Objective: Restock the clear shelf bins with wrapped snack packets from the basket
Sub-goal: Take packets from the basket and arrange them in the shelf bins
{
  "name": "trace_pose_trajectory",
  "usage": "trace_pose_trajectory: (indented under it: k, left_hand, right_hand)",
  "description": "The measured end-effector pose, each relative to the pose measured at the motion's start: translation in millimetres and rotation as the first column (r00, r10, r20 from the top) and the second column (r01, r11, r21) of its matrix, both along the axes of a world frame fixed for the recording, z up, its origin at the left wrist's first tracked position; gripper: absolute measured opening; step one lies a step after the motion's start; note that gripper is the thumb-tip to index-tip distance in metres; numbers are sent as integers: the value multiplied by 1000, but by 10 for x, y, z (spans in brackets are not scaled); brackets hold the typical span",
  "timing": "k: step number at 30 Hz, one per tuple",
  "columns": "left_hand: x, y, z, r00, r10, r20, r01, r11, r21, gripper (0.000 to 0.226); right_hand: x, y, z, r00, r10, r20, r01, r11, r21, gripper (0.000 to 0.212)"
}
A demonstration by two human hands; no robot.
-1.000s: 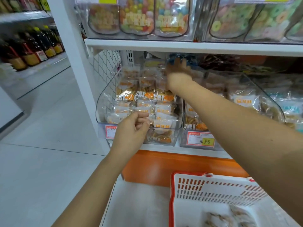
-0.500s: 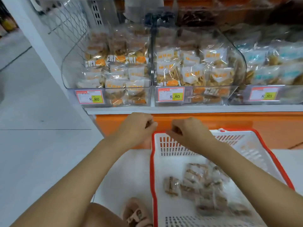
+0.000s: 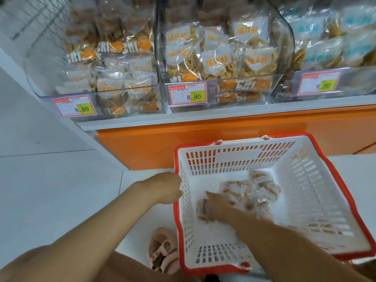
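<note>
A white basket with a red rim [image 3: 323,159] sits on the white floor below the shelf. Several wrapped snack packets [image 3: 256,190] lie on its bottom. My right hand [image 3: 216,205] is inside the basket, lying over a packet [image 3: 203,207] at the left of the pile; its fingers are hidden and blurred. My left hand [image 3: 162,188] is outside the basket, fingers curled, against the left rim. Three clear shelf bins stand above: the left bin [image 3: 97,94], the middle bin [image 3: 223,92] and the right bin [image 3: 325,82], all holding bagged snacks.
Price tags reading 8.80 [image 3: 188,96] hang on the bin fronts. An orange plinth [image 3: 223,135] runs under the white shelf edge. A foot in a pink sandal [image 3: 162,249] is beside the basket's near-left corner. Grey floor tiles stretch to the left.
Both hands came down from the bins. My right hand has gone into the basket onto the packets; my left hand has settled at the basket's left rim. The view has tilted downward.
</note>
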State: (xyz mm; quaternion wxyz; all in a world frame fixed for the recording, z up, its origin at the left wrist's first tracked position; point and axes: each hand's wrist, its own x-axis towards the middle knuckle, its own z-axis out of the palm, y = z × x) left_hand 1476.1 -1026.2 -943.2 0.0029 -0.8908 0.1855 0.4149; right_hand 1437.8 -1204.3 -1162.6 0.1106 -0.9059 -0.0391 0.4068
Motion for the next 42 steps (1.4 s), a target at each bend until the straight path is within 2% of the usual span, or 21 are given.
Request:
trace_pose_trajectory:
  k: [2,4,7,9,11,13,15,18,20,21,24,25,27,29,31,33,35,36,38,40,42]
  left_hand:
    - [33,10,33,1000,12,-11,-12,1000,-13,32]
    - [43,16,50,1000,5,-18,-6,1000,-31,32]
    - [55,42,61,999,18,-34,-20,997,-75,29]
    - [59,57,66,998,26,-56,-30,996,-86,30]
    - [57,68,107,998,24,-62,-31,994,-105,25]
    - [58,59,189,996,58,-63,-68,983,-173,19]
    - [84,63,302,991,117,-60,-128,961,-247,28]
    - [121,90,448,941,334,-61,-336,892,-302,46]
    - [143,81,602,862,490,-129,-498,774,-391,64]
    - [146,57,706,808,550,-212,-579,672,-462,67]
    - [161,21,1042,634,568,-525,-721,188,-667,52]
    - [163,29,1130,619,527,-582,-708,53,-705,42]
    - [162,54,1249,644,463,-609,-639,-111,-761,27]
    - [176,107,1289,648,486,-587,-579,-186,-794,13]
    - [209,182,1303,655,515,-553,-529,-209,-822,12]
    - [249,272,1329,686,547,-480,-475,-163,-865,13]
    - [292,370,1361,698,582,-417,-429,-126,-895,13]
    - [309,417,1371,691,600,-403,-410,-134,-902,14]
    - [356,513,1380,655,645,-394,-370,-180,-911,25]
    - [405,616,1388,597,692,-406,-323,-255,-911,30]
    - [460,731,1398,552,708,-441,-263,-354,-898,28]
  right_hand:
    - [-23,46,-39,990,131,60,-121,982,-141,65]
    - [-37,60,-23,981,171,94,-152,971,-186,47]
    - [-62,71,-11,987,159,23,-156,983,-92,29]
    - [-74,80,41,993,98,-73,-94,994,50,16]
    - [-34,71,185,993,35,-111,-18,987,157,20]
    - [66,39,470,1000,-7,8,5,979,202,19]
    - [187,4,861,969,-88,232,27,968,251,18]
    - [280,-30,1609,779,-174,602,-33,948,317,19]
    - [273,-40,2100,559,-232,796,-168,909,382,27]
    - [256,-43,2304,436,-267,860,-240,886,397,33]
    - [229,10,2677,109,-354,929,-383,847,368,39]
    - [221,50,2740,40,-365,930,-413,841,348,38]
    - [223,103,2833,-23,-347,938,-476,828,295,33]
    - [244,101,2920,-4,-266,964,-517,826,226,35]
    - [262,96,3009,115,-274,955,-530,796,292,44]
    - [299,158,3179,279,-443,852,-426,738,523,50]
    - [408,261,3415,475,-588,654,-166,670,723,53]
    - [493,315,3515,604,-584,543,-45,655,754,51]
    - [694,434,3660,835,-458,306,52,618,784,25]
    - [855,612,3738,901,-394,184,60,533,844,10]
    - [1020,808,3757,903,-408,133,70,445,893,16]
